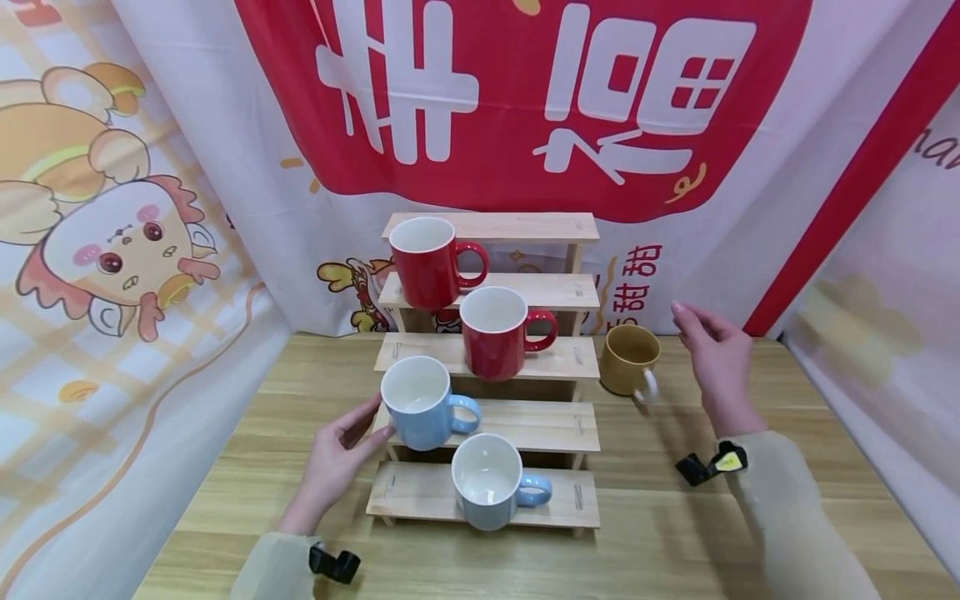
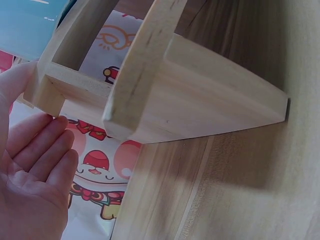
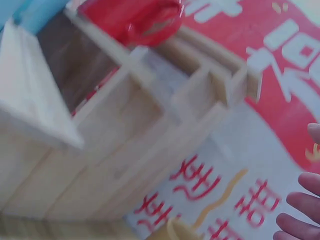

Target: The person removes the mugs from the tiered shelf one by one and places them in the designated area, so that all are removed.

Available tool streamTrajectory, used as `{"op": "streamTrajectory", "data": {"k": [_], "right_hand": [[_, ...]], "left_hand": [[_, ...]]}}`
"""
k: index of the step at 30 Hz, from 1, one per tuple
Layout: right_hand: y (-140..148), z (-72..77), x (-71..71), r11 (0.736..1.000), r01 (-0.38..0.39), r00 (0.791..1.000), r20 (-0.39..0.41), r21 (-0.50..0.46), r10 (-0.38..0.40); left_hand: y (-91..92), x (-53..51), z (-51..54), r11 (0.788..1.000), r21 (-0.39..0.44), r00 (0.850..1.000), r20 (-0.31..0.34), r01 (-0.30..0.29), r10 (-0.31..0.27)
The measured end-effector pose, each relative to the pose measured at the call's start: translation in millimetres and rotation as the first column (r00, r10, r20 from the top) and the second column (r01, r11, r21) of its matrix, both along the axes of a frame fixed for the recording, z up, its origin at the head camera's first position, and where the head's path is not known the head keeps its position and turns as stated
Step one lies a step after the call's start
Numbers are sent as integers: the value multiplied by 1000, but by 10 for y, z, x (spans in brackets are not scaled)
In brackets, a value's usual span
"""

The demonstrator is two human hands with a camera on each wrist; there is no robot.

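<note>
Wooden rack stands between left hand, relaxed against its end, and relaxed right hand.

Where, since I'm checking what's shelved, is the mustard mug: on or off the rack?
Off: the mustard mug stands upright on the wooden tabletop, right of the tiered wooden rack.
</note>
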State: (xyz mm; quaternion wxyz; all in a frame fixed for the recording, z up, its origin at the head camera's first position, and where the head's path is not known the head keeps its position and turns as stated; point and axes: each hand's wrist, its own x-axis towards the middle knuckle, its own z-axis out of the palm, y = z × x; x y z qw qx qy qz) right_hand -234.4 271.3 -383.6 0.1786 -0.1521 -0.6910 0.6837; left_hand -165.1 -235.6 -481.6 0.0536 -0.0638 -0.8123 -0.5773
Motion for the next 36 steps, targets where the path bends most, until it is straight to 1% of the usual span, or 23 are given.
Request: {"op": "streamTrajectory", "data": {"k": [3,7,11,14,16,19,24,27,31,36], "right_hand": [[-79,180,11,997,-62,998,-5,50,62],[-227,397,20,982,-131,991,-7,132,134],[-418,556,21,953,-195,978,-24,231,206],[-572,640,24,929,-241,965,-33,280,261],[-676,682,26,918,-284,952,-34,278,304],[-824,719,29,898,-357,924,-42,257,379],[-1041,768,33,848,-465,870,-47,255,491],[-1155,812,32,817,-508,847,-17,273,532],[-1292,852,-14,798,-541,832,32,267,553],[-1433,918,-129,789,-559,825,71,254,561]], "left_hand": [[2,2,9,1000,-5,1000,-1,5,-5],[8,6,19,1000,2,1000,1,7,-7],[7,8,18,1000,13,1000,5,5,-5],[4,6,14,1000,8,1000,9,2,-2],[1,2,6,1000,-1,1000,13,0,0],[-2,1,1,1000,-12,1000,17,-3,3],[-3,1,17,1000,-17,1000,13,-3,3],[-5,-1,25,1000,-5,1000,5,7,-7],[-8,1,27,1000,4,1000,2,11,-11],[-14,4,12,1000,-12,1000,5,4,-4]]}}
